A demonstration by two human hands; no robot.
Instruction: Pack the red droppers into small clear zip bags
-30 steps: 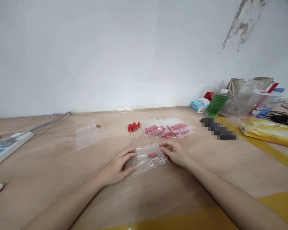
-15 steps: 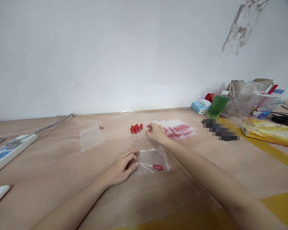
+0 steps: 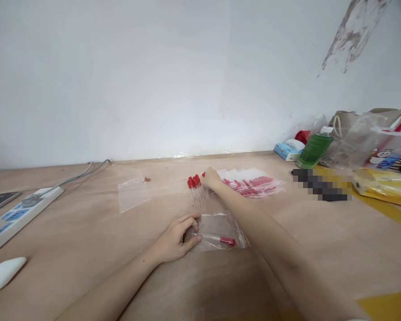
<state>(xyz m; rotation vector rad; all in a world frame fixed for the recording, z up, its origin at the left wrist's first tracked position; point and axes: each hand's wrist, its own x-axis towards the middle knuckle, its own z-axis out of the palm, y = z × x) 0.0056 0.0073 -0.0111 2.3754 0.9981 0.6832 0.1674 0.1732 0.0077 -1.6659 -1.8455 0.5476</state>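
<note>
My left hand (image 3: 180,236) grips the left end of a clear zip bag (image 3: 212,219) between thumb and fingers. Inside this bag lies a glass dropper with a red bulb (image 3: 227,241), its tube pointing at my left hand. Beyond the bag, several loose droppers (image 3: 195,182) lie in a row, red bulbs away from me. Over their right end my right hand (image 3: 211,179) is closed in a pinch on one dropper, whose red bulb (image 3: 203,174) shows at the fingertips; its tube is mostly hidden. Close to my right wrist is a stack of filled bags (image 3: 254,183).
An empty-looking zip bag (image 3: 133,196) lies left of the droppers. Further left are a power strip (image 3: 26,218), a phone (image 3: 2,201) and a white mouse-shaped object (image 3: 6,274). At right stand a green bottle (image 3: 316,149), a tissue pack (image 3: 287,150) and a yellow package (image 3: 384,189).
My right hand has closed in on the row's right end and now pinches a dropper. My left hand stays on the bag. The whole view has shifted slightly.
</note>
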